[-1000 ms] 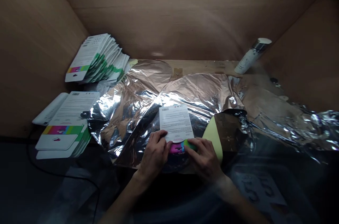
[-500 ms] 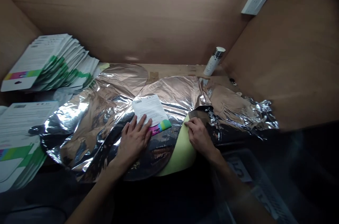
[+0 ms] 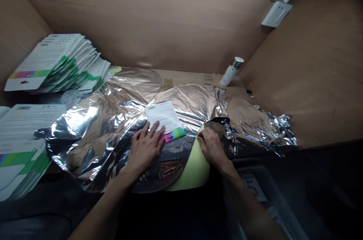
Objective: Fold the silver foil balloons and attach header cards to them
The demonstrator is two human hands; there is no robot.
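Note:
A white printed card [image 3: 163, 117] with a barcode and a rainbow strip lies on crumpled silver foil [image 3: 188, 100]. My left hand [image 3: 144, 147] rests flat on the foil, its fingers spread and their tips against the card's lower edge. My right hand [image 3: 212, 146] sits at the edge of a yellow-green sheet [image 3: 195, 170], where a dark glossy film [image 3: 215, 126] overlaps it. Its fingers cover that edge, and I cannot tell whether they pinch it.
Stacks of similar cards [image 3: 58, 64] lie at the left, with another pile [image 3: 22, 134] nearer. A white bottle [image 3: 231, 72] stands at the back of the wooden table [image 3: 184, 78]. Cardboard walls surround it, with a wall socket [image 3: 276, 14] at upper right and a plastic crate [image 3: 255, 191] below right.
My hands have moved apart from the card's lower edge. The left now lies flat beside the card, and the right has gone to the yellow-green sheet. The view has swung to the right.

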